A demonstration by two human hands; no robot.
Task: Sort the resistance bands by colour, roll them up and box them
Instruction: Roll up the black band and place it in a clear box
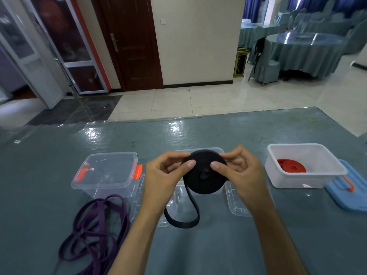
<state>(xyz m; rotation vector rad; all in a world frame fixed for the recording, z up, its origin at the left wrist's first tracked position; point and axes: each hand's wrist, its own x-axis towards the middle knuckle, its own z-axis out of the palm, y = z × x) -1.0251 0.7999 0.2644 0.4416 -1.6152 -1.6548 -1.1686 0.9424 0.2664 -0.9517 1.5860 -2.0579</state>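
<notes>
Head view: left hand (168,173) and right hand (236,171) both pinching black band roll (205,175), thumbs pressed on its face. Loose tail looping down over clear lid (236,205). Purple bands (95,231) heaped left; red roll (291,165) in white box (297,181).

Soft, even daylight is filling the room, and white glare patches are shining off my glossy grey-blue plastic-covered desk (178,126). The wide lens is bending the desk's edges, and the far room is looking slightly soft.

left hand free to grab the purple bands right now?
Probably not: the left hand and right hand both grip the black roll. The purple bands lie unobstructed on the table.
</notes>
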